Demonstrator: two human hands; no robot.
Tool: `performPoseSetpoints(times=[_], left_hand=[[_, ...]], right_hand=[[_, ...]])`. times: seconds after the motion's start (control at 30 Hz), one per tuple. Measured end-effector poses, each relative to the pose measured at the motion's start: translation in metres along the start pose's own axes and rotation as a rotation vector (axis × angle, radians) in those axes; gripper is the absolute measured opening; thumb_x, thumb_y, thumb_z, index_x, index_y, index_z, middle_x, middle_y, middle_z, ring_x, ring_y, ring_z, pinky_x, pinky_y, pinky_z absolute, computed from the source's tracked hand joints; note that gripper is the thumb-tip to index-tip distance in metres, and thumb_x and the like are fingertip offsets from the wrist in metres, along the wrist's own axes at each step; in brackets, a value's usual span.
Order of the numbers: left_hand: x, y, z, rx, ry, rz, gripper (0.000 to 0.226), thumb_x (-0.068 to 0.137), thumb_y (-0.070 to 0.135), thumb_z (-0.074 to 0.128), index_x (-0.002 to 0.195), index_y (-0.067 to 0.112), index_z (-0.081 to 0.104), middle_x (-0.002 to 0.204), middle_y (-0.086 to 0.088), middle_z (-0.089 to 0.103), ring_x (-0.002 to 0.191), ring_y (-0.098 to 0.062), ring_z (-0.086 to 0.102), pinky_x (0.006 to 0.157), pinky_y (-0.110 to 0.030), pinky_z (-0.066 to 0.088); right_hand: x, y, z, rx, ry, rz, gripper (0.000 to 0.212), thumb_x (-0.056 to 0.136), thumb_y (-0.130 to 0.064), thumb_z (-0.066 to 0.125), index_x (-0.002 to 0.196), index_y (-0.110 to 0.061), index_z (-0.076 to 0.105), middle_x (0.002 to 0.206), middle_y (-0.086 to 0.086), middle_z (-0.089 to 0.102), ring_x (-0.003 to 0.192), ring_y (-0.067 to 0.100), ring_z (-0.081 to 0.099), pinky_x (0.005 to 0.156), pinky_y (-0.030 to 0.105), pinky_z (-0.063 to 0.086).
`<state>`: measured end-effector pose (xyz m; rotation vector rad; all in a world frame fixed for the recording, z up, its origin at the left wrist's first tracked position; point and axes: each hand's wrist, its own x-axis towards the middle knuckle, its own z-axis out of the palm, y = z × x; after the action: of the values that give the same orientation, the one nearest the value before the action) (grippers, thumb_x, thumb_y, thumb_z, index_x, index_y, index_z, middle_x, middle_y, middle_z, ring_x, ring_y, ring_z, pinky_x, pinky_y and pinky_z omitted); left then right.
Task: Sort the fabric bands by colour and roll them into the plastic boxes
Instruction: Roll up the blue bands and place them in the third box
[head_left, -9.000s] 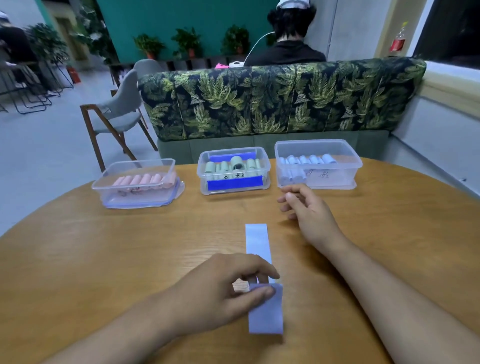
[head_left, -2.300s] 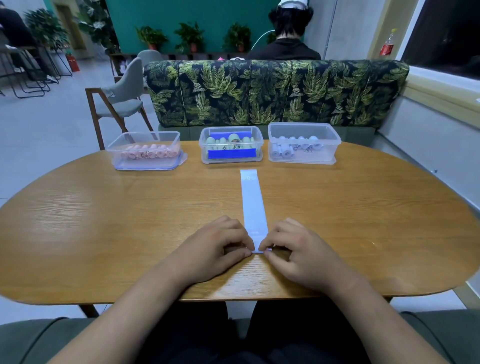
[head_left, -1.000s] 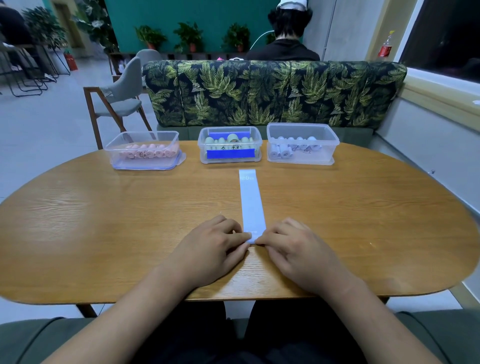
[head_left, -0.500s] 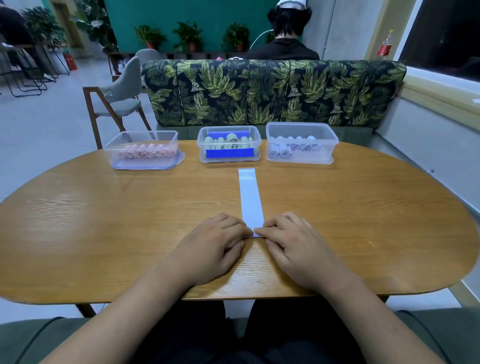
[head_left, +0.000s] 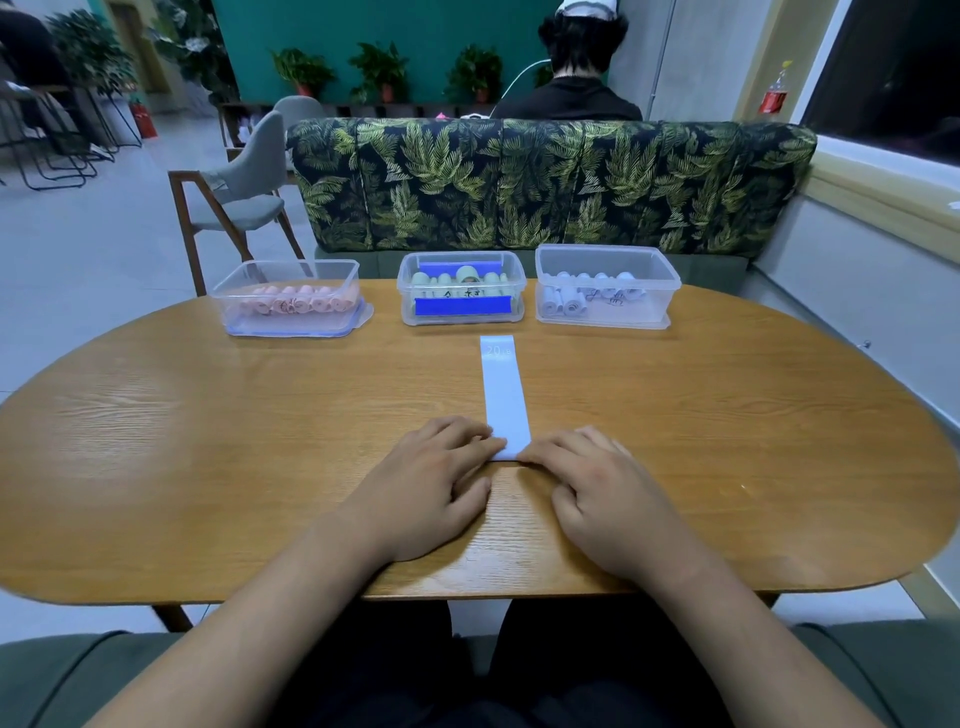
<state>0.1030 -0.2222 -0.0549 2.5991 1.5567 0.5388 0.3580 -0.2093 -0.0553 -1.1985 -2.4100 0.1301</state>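
the blue band lay flat on the table, its far end just short of the middle box. the left hand and right hand pinched its near end with curled fingers, one hand at each side.

Both hands on pale blue band near end: left hand and right hand pinching it flat on wooden table; three plastic boxes behind
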Motion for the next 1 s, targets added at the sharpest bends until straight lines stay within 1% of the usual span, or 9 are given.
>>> performPoseSetpoints(times=[0.13,0.23,0.4,0.53,0.67,0.73,0.8,0.9,1.0], left_hand=[[0.003,-0.004,0.004,-0.015,-0.071,-0.037,0.067,0.1,0.057,0.032,0.163,0.035,0.037,0.166,0.016,0.035,0.158,-0.006,0.016,0.128,-0.04,0.022],[0.002,-0.005,0.006,-0.044,-0.051,-0.047,0.072,0.099,0.058,0.035,0.166,0.032,0.028,0.168,0.015,0.032,0.158,-0.005,0.016,0.128,-0.041,0.022],[-0.001,-0.004,-0.002,-0.201,0.125,0.031,0.048,0.099,0.03,0.066,0.145,0.023,0.054,0.138,0.011,0.056,0.134,-0.011,0.048,0.115,-0.034,0.039],[0.004,-0.004,-0.004,-0.134,0.089,0.126,0.034,0.103,0.03,0.059,0.137,0.027,0.062,0.134,0.014,0.057,0.129,-0.01,0.05,0.113,-0.031,0.038],[0.012,-0.006,-0.006,-0.074,0.099,0.122,0.03,0.103,0.031,0.059,0.131,0.027,0.064,0.128,0.014,0.06,0.123,-0.008,0.053,0.107,-0.027,0.042],[0.025,-0.008,-0.014,-0.14,0.159,0.025,0.021,0.104,0.029,0.06,0.123,0.024,0.068,0.117,0.012,0.064,0.111,-0.005,0.056,0.096,-0.024,0.044],[0.049,-0.017,-0.025,-0.242,0.166,-0.183,0.013,0.104,0.032,0.061,0.106,0.026,0.071,0.102,0.013,0.067,0.096,-0.004,0.059,0.085,-0.027,0.046],[0.086,-0.033,-0.031,-0.363,-0.035,-0.478,0.034,0.101,0.052,0.061,0.089,0.023,0.075,0.086,0.009,0.075,0.082,-0.013,0.068,0.077,-0.033,0.052],[0.109,-0.038,-0.028,-0.47,-0.121,-0.584,0.045,0.095,0.059,0.068,0.085,0.017,0.077,0.079,0.005,0.078,0.059,-0.015,0.062,0.064,-0.03,0.05]], right_hand=[[0.002,0.0,0.0,-0.001,-0.034,0.036,0.056,0.09,-0.027,0.035,0.139,-0.04,0.059,0.137,-0.025,0.055,0.122,0.007,0.047,0.101,0.03,0.04],[0.003,0.0,-0.001,-0.007,-0.06,0.056,0.06,0.09,-0.029,0.034,0.144,-0.039,0.058,0.142,-0.024,0.054,0.127,0.007,0.045,0.105,0.032,0.039],[0.008,-0.001,-0.004,-0.003,-0.117,0.079,0.066,0.09,-0.035,0.025,0.149,-0.04,0.054,0.146,-0.027,0.05,0.131,0.005,0.041,0.11,0.033,0.037],[0.014,0.003,-0.006,0.02,-0.139,0.075,0.067,0.088,-0.037,0.023,0.147,-0.04,0.055,0.143,-0.028,0.052,0.128,0.006,0.044,0.11,0.035,0.038],[0.026,0.011,-0.008,0.063,-0.157,0.067,0.066,0.087,-0.039,0.024,0.14,-0.037,0.062,0.137,-0.026,0.059,0.124,0.008,0.047,0.108,0.035,0.041],[0.031,0.014,-0.008,0.111,-0.134,0.059,0.061,0.087,-0.039,0.029,0.133,-0.034,0.069,0.131,-0.022,0.065,0.12,0.011,0.051,0.106,0.036,0.045],[0.034,0.016,-0.005,0.138,-0.087,0.05,0.047,0.09,-0.034,0.043,0.125,-0.032,0.075,0.124,-0.021,0.069,0.115,0.012,0.055,0.102,0.036,0.049],[0.034,0.017,-0.001,0.153,-0.035,0.051,0.032,0.092,-0.033,0.057,0.117,-0.031,0.078,0.114,-0.021,0.071,0.109,0.01,0.057,0.096,0.035,0.051],[0.038,0.017,-0.001,0.149,-0.031,0.034,0.028,0.093,-0.041,0.059,0.112,-0.031,0.078,0.107,-0.02,0.07,0.102,0.011,0.059,0.09,0.037,0.053]])
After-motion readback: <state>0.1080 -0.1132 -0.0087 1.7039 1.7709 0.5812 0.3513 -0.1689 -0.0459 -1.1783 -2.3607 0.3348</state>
